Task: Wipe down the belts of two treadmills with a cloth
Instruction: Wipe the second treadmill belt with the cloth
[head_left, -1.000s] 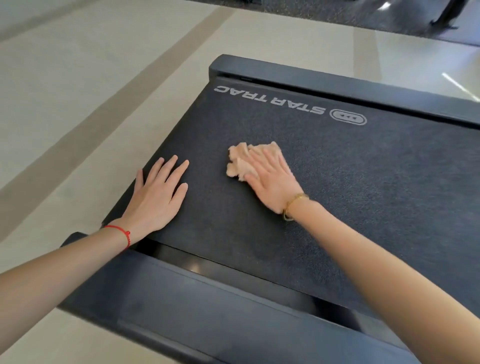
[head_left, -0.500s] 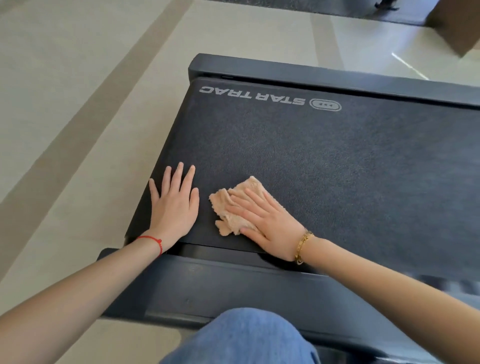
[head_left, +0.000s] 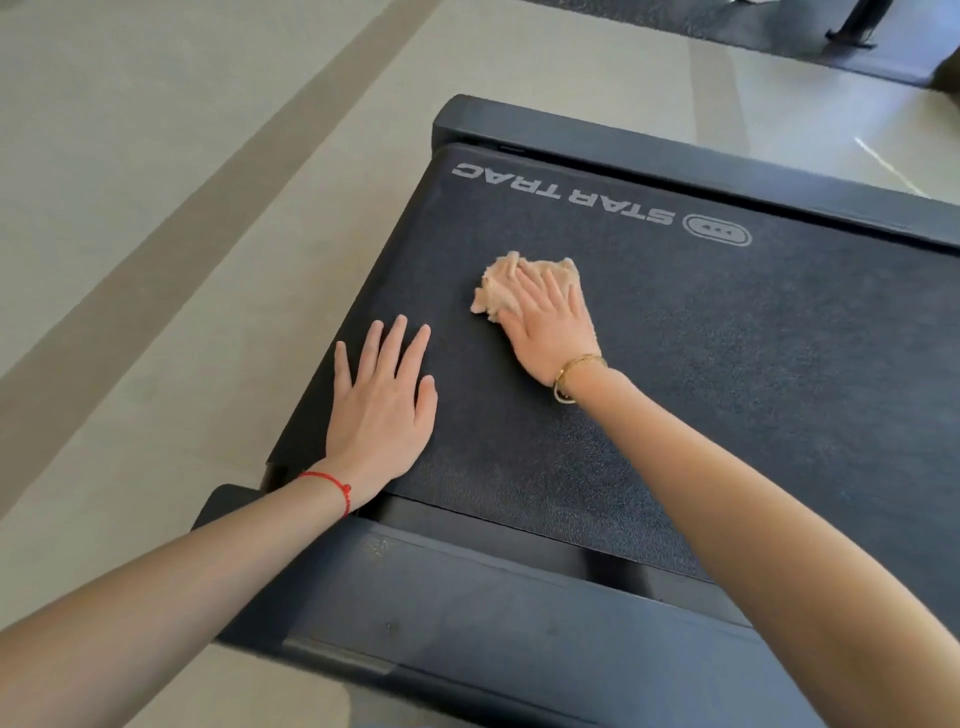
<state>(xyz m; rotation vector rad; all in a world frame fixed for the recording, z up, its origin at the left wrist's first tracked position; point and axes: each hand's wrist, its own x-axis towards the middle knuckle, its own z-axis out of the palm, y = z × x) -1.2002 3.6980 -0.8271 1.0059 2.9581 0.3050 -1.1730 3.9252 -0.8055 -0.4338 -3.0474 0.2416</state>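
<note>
A black treadmill belt (head_left: 727, 364) with white STAR TRAC lettering fills the middle of the head view. A crumpled beige cloth (head_left: 498, 283) lies on the belt below the lettering. My right hand (head_left: 550, 327), with a gold bracelet at the wrist, presses flat on the cloth and covers most of it. My left hand (head_left: 382, 410) rests palm down on the belt near its left end, fingers spread, holding nothing; a red string is on its wrist.
The treadmill's dark side rail (head_left: 493, 613) runs along the near edge and another rail (head_left: 675, 161) along the far edge. Pale tiled floor (head_left: 156, 208) lies to the left. A dark mat and equipment base (head_left: 852, 31) are at the top right.
My right hand has pushed the cloth away from the near rail, up the belt towards the lettering. The left hand stays planted on the belt. My knee has left the view.
</note>
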